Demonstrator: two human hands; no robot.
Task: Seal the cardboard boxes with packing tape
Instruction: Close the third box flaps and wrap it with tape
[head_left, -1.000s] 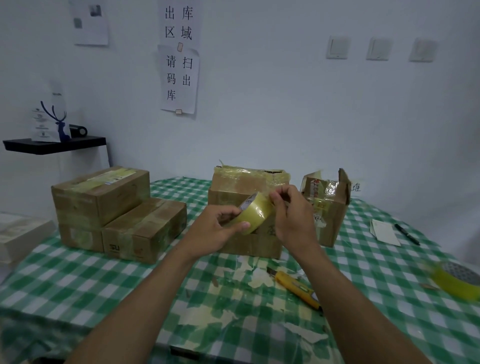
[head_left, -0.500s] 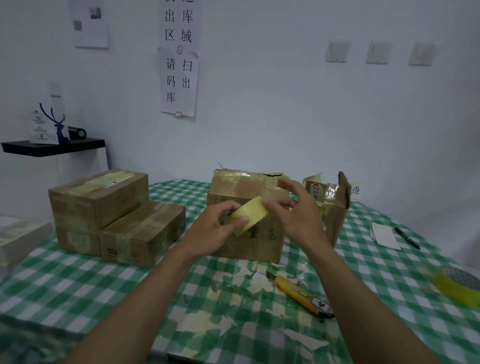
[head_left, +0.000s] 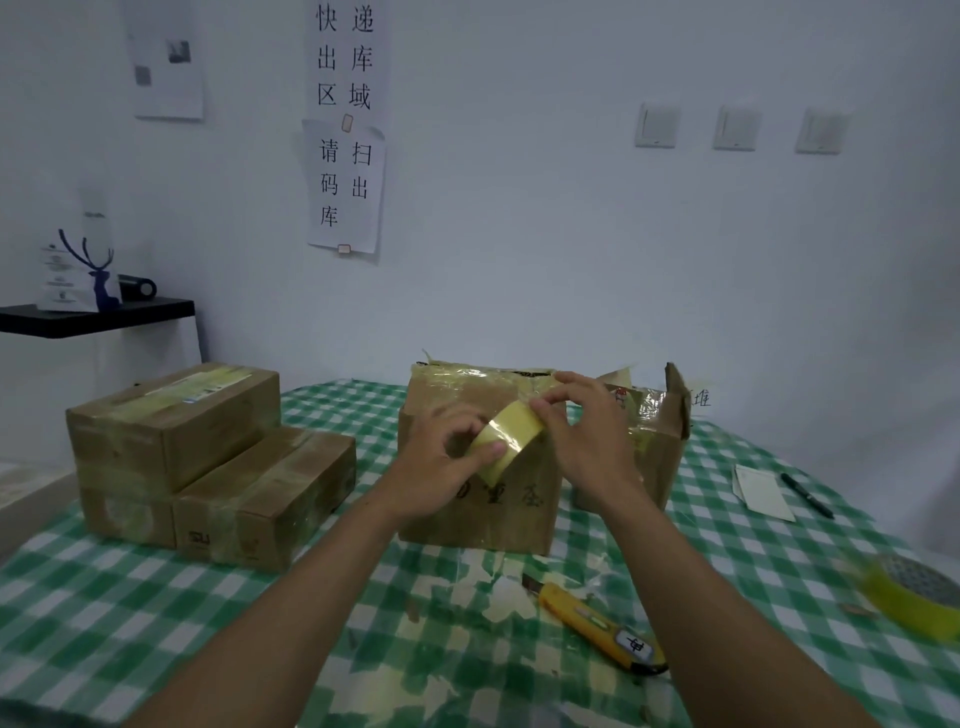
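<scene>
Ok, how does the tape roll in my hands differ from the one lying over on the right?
The held roll is up in front of the middle box, tilted on edge; the table roll lies flat on the cloth. The left hand grips the held roll, the right hand pinches its edge; nothing touches the table roll. Both are yellowish.

The left grip holds a yellowish tape roll in front of the middle box, its thumb lying across the roll's outer band. The right grip pinches the roll's upper edge. On the checked desk lie a yellow knife, a second roll, a pen and, at left, stacked sealed boxes.
</scene>
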